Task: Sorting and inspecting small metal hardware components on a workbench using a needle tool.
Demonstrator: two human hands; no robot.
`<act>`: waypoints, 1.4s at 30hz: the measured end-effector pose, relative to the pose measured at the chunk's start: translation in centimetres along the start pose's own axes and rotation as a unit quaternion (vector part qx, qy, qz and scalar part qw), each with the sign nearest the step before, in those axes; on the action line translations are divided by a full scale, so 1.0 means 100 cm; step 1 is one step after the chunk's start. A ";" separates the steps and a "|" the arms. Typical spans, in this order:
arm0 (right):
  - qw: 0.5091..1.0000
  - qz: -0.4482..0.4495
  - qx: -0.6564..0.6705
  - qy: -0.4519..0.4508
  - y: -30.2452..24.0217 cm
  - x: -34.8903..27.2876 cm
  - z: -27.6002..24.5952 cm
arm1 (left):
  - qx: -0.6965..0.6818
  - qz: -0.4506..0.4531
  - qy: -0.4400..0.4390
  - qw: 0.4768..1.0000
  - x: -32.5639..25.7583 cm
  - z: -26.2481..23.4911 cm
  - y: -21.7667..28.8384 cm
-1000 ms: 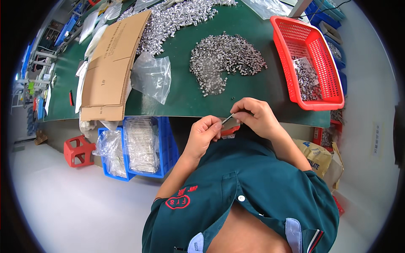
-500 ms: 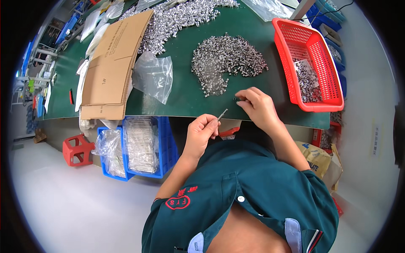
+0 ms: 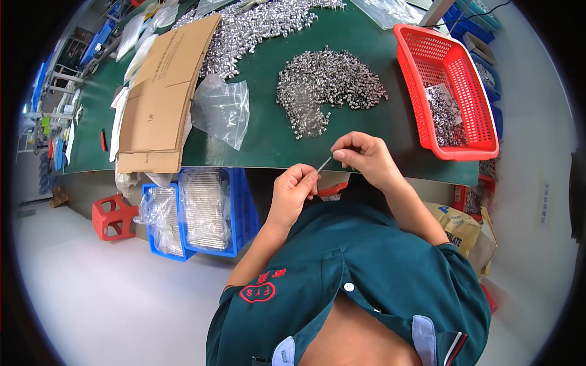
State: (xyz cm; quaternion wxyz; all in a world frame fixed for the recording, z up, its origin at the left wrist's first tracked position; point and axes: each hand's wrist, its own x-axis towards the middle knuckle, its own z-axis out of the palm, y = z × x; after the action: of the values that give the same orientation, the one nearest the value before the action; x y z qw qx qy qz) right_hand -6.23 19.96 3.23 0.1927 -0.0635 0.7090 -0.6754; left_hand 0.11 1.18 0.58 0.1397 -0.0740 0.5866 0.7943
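Note:
My left hand (image 3: 294, 190) is closed around a thin metal rod (image 3: 324, 165), whose free end points up and to the right past the table's front edge. At that end the fingertips of my right hand (image 3: 369, 160) are pinched together on a small metal ring, now mostly hidden by the fingers. A pile of small, shiny metal rings (image 3: 323, 85) lies on the green table (image 3: 262, 116) just beyond my hands.
A red plastic basket (image 3: 421, 116) with metal pieces stands at the right. Flattened cardboard (image 3: 162, 97) and a clear plastic bag (image 3: 223, 113) lie on the left, before a larger heap of silver parts (image 3: 256, 30). Below are blue crates (image 3: 244, 210) and a red stool (image 3: 114, 216).
My right hand has moved slightly left and down, bringing the small ring from above the table to the rod's tip. My left hand has stayed nearly still with the rod.

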 end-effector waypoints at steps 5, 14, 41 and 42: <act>1.000 0.011 0.000 -0.012 -0.001 -0.005 0.001 | 0.015 -0.001 -0.007 1.000 0.000 0.003 0.001; 0.997 -0.004 -0.048 -0.062 -0.003 -0.009 0.003 | -0.041 -0.035 -0.046 0.997 -0.002 -0.001 0.002; 0.799 -0.350 -0.481 0.087 0.000 0.077 0.018 | -0.076 -0.009 0.027 0.997 -0.001 -0.017 -0.004; 0.802 -0.342 -0.480 0.094 0.001 0.076 0.019 | -0.077 -0.009 0.027 0.997 -0.001 -0.016 -0.004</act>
State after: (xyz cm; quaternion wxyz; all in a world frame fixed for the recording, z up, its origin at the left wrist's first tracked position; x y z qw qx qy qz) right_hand -12.53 15.55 1.67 -0.1736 -0.3227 0.8893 -0.2736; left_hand 0.22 -0.28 -0.26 0.1253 -0.1112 0.5269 0.8333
